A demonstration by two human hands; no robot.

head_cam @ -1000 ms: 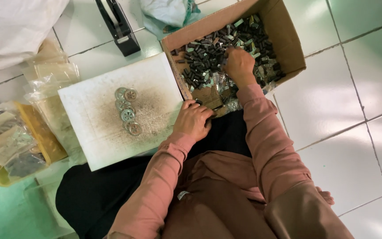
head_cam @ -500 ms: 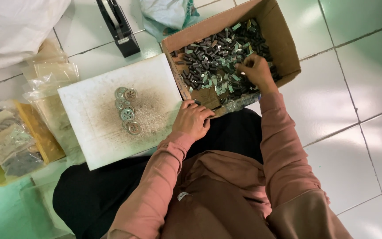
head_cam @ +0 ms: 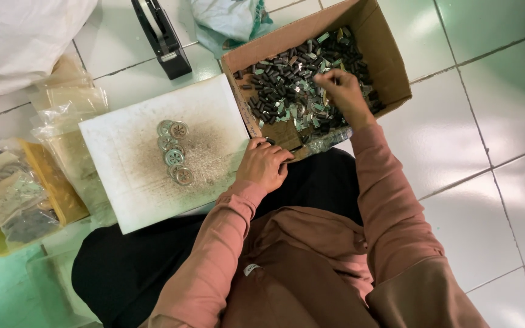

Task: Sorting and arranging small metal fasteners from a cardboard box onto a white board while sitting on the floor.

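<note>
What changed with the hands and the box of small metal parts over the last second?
The right hand lifted off the near part of the pile and moved toward the middle of the cardboard box, fingers now pinched over the small dark parts; whether it holds one can't be told. The left hand stayed curled at the white board's edge, and the round metal discs did not move.

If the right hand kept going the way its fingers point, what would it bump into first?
Probably the heap of small dark and silvery metal parts inside the brown cardboard box. The right hand hovers just over them, fingers pointing up and left; its exact height is unclear.
</note>
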